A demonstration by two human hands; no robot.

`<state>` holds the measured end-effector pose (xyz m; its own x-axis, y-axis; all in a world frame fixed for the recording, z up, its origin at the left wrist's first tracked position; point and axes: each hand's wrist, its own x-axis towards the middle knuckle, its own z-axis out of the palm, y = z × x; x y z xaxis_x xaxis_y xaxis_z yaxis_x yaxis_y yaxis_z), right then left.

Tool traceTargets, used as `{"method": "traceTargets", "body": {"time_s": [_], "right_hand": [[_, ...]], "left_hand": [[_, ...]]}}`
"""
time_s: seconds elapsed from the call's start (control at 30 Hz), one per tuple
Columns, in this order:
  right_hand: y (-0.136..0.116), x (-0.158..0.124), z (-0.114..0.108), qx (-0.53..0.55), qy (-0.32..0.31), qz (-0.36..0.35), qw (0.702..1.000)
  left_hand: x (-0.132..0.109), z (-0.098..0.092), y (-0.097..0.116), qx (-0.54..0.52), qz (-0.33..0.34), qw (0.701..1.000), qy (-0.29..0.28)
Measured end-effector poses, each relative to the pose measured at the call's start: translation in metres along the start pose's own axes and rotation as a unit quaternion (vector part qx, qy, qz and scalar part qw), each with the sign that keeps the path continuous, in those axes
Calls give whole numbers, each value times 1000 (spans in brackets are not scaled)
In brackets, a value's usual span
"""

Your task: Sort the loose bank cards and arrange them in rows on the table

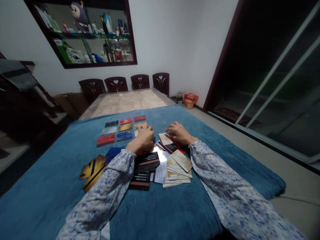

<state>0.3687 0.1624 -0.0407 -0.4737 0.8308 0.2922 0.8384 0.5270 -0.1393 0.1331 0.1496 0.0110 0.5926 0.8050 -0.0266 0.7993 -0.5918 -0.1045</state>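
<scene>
The ribbed blue blanket (50,186) covers the near surface; its right edge drops to bare floor beside the glass sliding door (275,83), with wide open cloth near and left; beyond its far edge lies a pale marble table (125,100) backed by four dark wooden chairs (115,84); the dark-framed wall cabinet (132,40) holds bottles and a purple plush toy (79,13); a loose heap of black, white and beige cards (160,166) sits between the sleeves; far left of it, coloured cards form a neat grid (117,131); the left hand (144,136) is curled narrow at the grid's right edge, its hold impossible to tell; the right hand (179,133), fingers bent, touches a small beige printed card (165,138) at the heap's far end.
</scene>
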Motion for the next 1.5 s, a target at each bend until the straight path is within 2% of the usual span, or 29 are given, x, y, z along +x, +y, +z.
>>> {"method": "traceTargets", "body": {"time_s": [0.5,0.83,1.1,1.5], "right_hand": [[-10,-3,0,2,-40,8,999],[-9,-4,4,-10,-49,11,999],[-6,-2,9,-15,-66,33,997],[-8,-1,8,4,-51,51,997]], "left_hand": [[-1,2,47,-31,62,998,5],[4,12,46,-19,62,998,19],[2,7,46,-35,59,998,-2],[-2,4,46,-34,46,998,-6]]}}
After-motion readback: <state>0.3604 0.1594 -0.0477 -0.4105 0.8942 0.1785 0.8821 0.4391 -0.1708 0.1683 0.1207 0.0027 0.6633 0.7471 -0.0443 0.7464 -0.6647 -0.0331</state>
